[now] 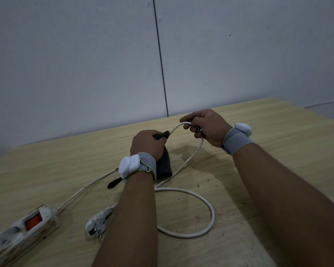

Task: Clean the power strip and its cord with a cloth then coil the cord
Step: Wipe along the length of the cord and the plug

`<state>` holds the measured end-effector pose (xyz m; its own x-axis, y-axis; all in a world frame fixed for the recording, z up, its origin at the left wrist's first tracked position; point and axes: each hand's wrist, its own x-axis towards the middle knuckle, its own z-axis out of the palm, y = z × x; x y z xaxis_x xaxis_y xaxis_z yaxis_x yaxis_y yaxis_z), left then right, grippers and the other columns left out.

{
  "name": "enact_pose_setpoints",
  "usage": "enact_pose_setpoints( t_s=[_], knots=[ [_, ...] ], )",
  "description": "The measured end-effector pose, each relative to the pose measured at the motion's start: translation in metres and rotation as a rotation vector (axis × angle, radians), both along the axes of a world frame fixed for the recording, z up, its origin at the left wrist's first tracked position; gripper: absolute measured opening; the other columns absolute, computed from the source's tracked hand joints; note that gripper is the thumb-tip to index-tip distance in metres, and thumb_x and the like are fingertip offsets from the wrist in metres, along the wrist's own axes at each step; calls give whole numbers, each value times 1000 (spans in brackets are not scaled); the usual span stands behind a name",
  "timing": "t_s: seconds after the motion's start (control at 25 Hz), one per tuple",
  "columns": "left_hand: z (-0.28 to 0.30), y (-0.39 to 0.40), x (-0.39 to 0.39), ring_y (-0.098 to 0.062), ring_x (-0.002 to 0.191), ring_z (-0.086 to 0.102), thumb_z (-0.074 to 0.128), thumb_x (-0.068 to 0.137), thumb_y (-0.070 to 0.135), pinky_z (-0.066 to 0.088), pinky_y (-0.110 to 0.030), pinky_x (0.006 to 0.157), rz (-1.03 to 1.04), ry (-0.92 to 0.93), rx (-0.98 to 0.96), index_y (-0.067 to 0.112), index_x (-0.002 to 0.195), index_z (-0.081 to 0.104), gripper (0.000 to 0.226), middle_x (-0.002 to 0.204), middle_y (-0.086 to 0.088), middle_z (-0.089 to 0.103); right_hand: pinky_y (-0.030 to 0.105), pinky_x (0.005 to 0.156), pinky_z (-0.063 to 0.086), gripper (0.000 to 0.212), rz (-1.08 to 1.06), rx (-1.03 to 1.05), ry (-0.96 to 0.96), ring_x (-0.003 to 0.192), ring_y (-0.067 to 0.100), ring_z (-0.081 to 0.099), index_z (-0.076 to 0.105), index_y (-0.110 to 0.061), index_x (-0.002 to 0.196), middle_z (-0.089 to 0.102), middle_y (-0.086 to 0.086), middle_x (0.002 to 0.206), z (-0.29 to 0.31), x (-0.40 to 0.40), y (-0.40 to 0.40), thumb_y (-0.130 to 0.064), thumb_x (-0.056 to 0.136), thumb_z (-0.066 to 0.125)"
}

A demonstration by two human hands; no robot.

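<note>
Head view: left hand [147, 143] grips dark cloth [163, 162] around smooth white cord [191, 157]; right hand [206, 128] pinches it.

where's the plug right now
In the head view the plug lies on the wooden table, lower left, between the power strip and the left forearm.

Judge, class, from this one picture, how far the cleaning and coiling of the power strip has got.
Done: nothing looks finished; the power strip still shows brown stains. In hand: the left hand grips a dark cloth around the white cord, while the right hand holds the cord further along, so wiping is under way. Left: the strip's stains, and coiling; the cord lies in one loose loop on the table beside the plug.
</note>
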<state>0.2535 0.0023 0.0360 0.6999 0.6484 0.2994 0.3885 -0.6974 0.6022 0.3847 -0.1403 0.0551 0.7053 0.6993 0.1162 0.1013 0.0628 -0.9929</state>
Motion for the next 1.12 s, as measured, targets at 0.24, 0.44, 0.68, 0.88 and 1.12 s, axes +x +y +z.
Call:
enact_pose_setpoints(
  t_s=[0.24,0.44,0.68,0.88,1.12],
  knots=[
    [0,11,-6,-15,74,53,65,84,39,36,-21,66,18,88,-29,27,94,77,20,95,3,73,22,43,34,28,-72,-32,-30,52,14,41,69,-5,89,63,7,72,-3,2,3,2,86,42],
    [4,4,-4,-16,83,60,66,84,37,40,-21,69,-15,22,-83,28,93,77,17,91,6,72,23,65,37,15,-159,-587,-849,74,8,52,66,-31,93,55,-15,80,-3,-2,4,-39,81,65],
    [22,12,-21,-14,87,59,66,83,37,37,-21,72,18,-86,-68,28,97,76,20,92,8,69,32,83,48,21,-95,-662,-1028,98,21,59,68,-21,104,67,1,103,-3,-8,8,-22,87,54],
    [32,13,-35,-12,77,63,69,80,42,48,-28,70,32,-280,-282,30,86,68,13,83,9,68,32,83,46,18,-27,-662,-1107,98,19,56,65,-24,104,62,0,102,-8,-14,14,-31,89,57],
    [8,-5,-43,-31,82,67,68,84,37,56,-45,77,37,-311,-665,24,82,70,12,85,-5,71,34,74,45,10,-54,-603,-1042,88,23,55,59,-18,96,61,1,91,-11,-18,19,-25,92,52]
  ],
)
